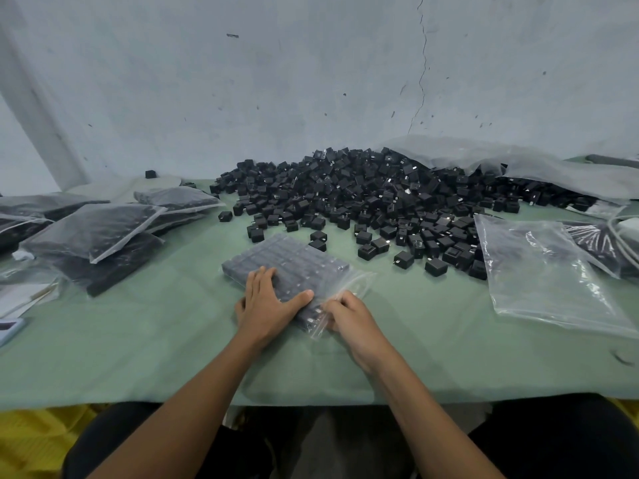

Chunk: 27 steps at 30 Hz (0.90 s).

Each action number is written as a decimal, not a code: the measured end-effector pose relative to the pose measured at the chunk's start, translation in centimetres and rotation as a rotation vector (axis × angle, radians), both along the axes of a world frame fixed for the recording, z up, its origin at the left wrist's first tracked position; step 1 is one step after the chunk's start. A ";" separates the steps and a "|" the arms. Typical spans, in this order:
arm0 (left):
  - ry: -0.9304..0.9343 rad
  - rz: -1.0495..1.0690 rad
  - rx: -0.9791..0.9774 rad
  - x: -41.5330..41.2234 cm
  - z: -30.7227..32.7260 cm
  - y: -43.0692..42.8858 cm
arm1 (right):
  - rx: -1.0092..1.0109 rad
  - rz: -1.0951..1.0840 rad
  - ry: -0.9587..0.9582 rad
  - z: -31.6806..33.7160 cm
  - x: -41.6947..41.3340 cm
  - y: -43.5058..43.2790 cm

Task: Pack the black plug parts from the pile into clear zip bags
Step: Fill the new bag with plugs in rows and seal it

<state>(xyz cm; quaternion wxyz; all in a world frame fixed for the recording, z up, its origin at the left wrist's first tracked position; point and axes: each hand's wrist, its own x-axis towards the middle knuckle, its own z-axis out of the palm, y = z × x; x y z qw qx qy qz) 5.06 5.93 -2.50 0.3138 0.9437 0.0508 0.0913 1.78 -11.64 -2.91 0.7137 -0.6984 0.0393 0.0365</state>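
Observation:
A clear zip bag (294, 261) filled with rows of black plug parts lies flat on the green table in front of me. My left hand (268, 300) rests flat on its near left part, fingers spread and thumb stretched across the bag. My right hand (349, 316) pinches the bag's open mouth at its near right corner. A large pile of loose black plug parts (373, 198) spreads across the far middle and right of the table.
Filled bags (100, 233) are stacked at the left. Empty clear zip bags (546, 271) lie at the right, and a big plastic sack (518, 164) covers the pile's far right. The green table cover (173, 340) ends at the near edge, above my lap.

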 end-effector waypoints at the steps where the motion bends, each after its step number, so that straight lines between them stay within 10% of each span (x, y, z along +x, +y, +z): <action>1: -0.002 0.000 0.002 0.0 0.0 0.0 | 0.000 0.004 0.000 0.0 0.0 0.0; 13: -0.002 -0.009 0.025 0.3 -0.5 0.4 | 0.096 -0.148 0.000 0.7 -0.5 -2.4; 20: -0.021 -0.008 0.026 0.3 -0.8 0.2 | -0.756 -0.422 -0.201 1.6 4.0 -9.7; 27: -0.018 -0.008 0.026 0.0 -0.5 0.1 | -1.162 -0.306 -0.147 0.9 7.9 -11.2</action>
